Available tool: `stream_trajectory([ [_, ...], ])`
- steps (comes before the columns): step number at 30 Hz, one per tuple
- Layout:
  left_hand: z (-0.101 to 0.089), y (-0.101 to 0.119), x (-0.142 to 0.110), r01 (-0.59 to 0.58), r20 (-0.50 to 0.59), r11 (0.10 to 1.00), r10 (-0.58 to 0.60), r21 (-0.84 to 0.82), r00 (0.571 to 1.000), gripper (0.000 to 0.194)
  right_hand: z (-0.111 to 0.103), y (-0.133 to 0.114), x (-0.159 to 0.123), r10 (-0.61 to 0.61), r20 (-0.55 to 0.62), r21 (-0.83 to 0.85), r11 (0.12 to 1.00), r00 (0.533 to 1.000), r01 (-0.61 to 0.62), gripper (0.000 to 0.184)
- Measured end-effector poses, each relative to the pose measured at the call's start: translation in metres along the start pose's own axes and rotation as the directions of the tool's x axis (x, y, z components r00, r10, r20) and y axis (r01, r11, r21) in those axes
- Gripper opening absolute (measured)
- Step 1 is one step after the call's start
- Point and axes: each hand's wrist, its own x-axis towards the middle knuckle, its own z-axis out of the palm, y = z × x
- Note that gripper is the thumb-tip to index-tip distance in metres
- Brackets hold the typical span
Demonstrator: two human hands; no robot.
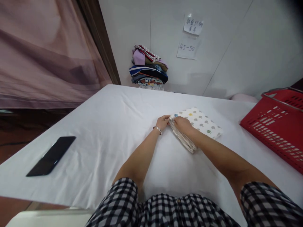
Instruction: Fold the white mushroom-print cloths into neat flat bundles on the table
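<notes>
A folded cream cloth (201, 123) printed with small grey and coloured shapes lies on the white-covered table (106, 126), right of the middle. My left hand (162, 122), with a bracelet at the wrist, pinches the cloth's near left corner with curled fingers. My right hand (183, 125) rests on the cloth's left edge, fingers closed over the stacked folds. Both forearms reach out from checked sleeves at the bottom of the view.
A black phone (51, 155) lies near the table's left edge. A red plastic basket (276, 124) stands at the right. A pile of folded clothes (148, 67) sits against the white wall at the back. A pink curtain (42, 53) hangs at left.
</notes>
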Motion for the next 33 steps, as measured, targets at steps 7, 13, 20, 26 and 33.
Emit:
stream_trajectory([
  [7,-0.004,-0.002,0.001,-0.009,0.001,0.999,0.009,-0.05,1.0,0.028,-0.013,0.005,0.0,-0.037,-0.088,0.156,0.986,0.995,0.05,0.021],
  [13,-0.003,-0.002,0.0,-0.054,0.026,0.998,0.055,-0.034,0.998,0.034,-0.014,0.006,0.003,-0.067,-0.103,0.203,0.975,0.992,0.087,0.016],
  [20,-0.011,-0.003,0.002,-0.102,0.032,0.991,0.1,0.088,0.995,0.037,-0.011,0.001,0.002,-0.066,-0.077,0.173,0.982,0.995,0.079,0.015],
  [26,-0.015,-0.004,0.002,-0.217,-0.034,0.925,0.239,0.313,0.97,0.024,-0.01,-0.005,-0.004,-0.081,-0.056,0.132,0.987,0.995,0.088,0.014],
  [33,-0.021,-0.008,-0.006,-0.256,-0.016,0.841,0.3,0.476,0.954,0.025,-0.005,-0.009,-0.007,-0.084,-0.013,0.1,0.991,0.996,0.085,0.016],
])
